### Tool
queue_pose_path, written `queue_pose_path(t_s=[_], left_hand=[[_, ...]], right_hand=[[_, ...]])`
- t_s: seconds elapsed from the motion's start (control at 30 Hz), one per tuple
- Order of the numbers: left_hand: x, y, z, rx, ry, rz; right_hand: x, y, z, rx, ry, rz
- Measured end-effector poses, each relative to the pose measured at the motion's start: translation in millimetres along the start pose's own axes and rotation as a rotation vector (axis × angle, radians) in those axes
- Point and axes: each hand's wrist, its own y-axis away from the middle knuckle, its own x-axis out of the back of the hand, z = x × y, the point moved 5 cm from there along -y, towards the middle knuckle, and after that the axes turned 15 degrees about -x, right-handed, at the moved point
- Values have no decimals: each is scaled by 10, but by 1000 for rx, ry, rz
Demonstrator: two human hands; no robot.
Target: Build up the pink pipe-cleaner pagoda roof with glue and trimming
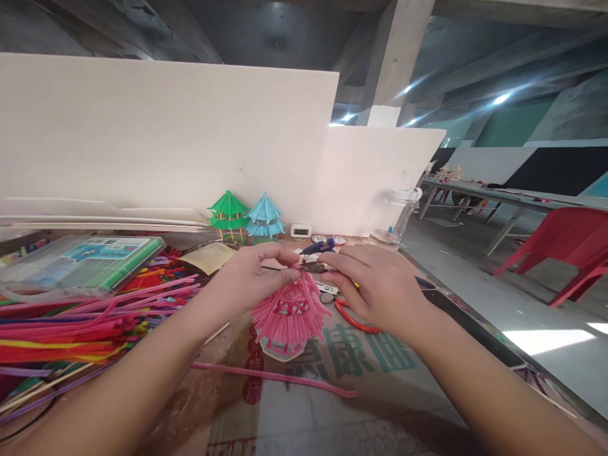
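Note:
A small pink pavilion model, its two tiers covered in pink pipe cleaners, stands on a pale base in front of me. Its tip is pinched between the thumb and fingers of my left hand. On the right side of the tip, my right hand is closed, thumb against fingers. A dark, narrow piece lies between the two hands; its kind is unclear. Just behind the fingertips is a dark blue tool, partly hidden. A loose pink pipe cleaner lies in front of the model.
Many coloured pipe cleaners and a clear plastic case fill the left side. Green and blue pavilion models stand behind, with a small digital clock and a clear jug. Red loop handles lie beside my right hand.

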Motion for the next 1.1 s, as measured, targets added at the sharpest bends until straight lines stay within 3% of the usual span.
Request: queue_pose_path(t_s=[0.33,1.1], left_hand=[[-6,-2,-23,9,-16,14],[10,5,-20,33,-37,9]], right_hand=[[17,1,-31,60,46,37],[-9,5,8,22,2,31]])
